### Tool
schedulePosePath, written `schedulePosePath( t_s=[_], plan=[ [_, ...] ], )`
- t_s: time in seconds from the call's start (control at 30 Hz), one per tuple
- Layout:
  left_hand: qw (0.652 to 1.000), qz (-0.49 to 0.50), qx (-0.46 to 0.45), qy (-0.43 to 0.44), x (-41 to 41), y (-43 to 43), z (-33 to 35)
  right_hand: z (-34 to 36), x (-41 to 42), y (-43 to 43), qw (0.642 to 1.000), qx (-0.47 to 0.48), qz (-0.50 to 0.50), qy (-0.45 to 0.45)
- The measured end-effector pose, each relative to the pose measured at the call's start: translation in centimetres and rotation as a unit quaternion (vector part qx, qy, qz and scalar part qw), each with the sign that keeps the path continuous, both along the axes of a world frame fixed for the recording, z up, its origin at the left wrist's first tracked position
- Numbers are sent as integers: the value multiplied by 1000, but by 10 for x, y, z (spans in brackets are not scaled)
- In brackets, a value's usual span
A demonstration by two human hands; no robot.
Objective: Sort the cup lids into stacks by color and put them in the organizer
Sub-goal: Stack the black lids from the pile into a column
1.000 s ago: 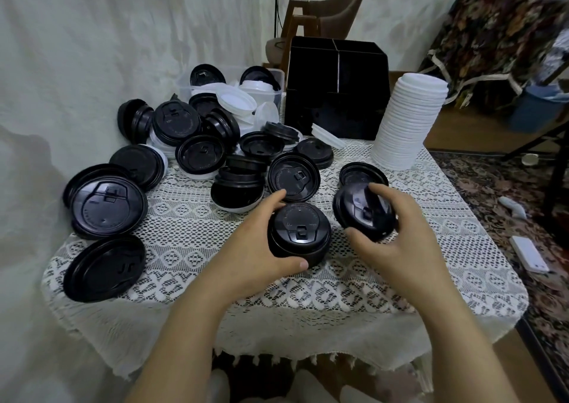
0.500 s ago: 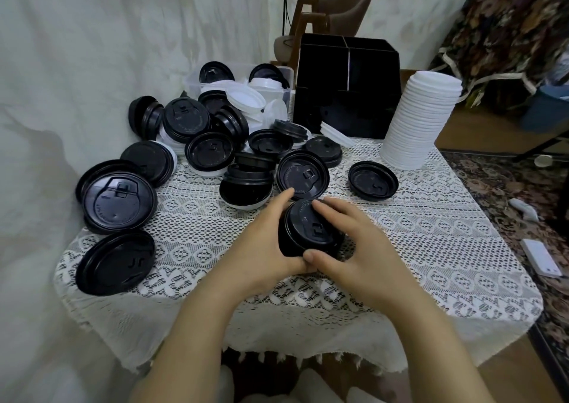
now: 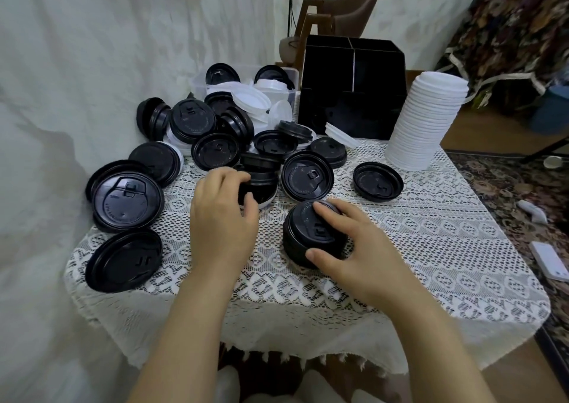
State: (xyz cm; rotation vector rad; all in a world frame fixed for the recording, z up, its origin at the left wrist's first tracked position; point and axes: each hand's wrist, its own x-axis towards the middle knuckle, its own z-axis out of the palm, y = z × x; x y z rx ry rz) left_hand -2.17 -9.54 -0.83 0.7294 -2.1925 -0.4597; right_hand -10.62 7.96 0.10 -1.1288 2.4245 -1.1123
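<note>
Lids of black plastic (image 3: pixel 215 153) were strewn over the left and far parts of the tabletop (image 3: pixel 446 248), which was covered by a white lace cloth. A short black stack (image 3: pixel 263 187) at the near edge of the heap was grasped by the left-hand grip (image 3: pixel 221 214), whose fingers were curled over its top and near side. A taller black stack (image 3: pixel 303 239), set upright on the cloth nearer the front edge, was held by the right-hand grip (image 3: pixel 357 248): the thumb was pressed against its side and the fingers were laid across the top lid. The two stacks were apart, with bare lace between them. The black organizer (image 3: pixel 351 101) was placed at the far edge, divided by a middle wall; whether anything lay inside could not be told. Just to its right a tall white stack (image 3: pixel 428 119) was stood on the tabletop. A clear tub (image 3: pixel 197 82) holding black and white lids was seen to the organizer's left. A single black lid (image 3: pixel 377 181) was laid flat between the white stack and the right-hand grip, touching neither.
</note>
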Motion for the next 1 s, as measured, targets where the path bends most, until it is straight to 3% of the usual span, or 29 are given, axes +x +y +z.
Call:
schedulePosePath(
  t_s=[0.27,0.5,0.73,1.0],
  plan=[
    [996,-7,-39,-76,-14,-6,-11,-1,1,-1,1000,-16,-2,-15],
    [996,9,46,-75,-16,-7,-7,2,3,-1,999,-15,-3,-29],
    [979,-59,58,-187,-16,-6,-9,1,2,1,999,-19,-4,-33],
    [986,-28,131,-102,-19,-11,-9,3,4,0,999,-14,-8,-40]
  ],
)
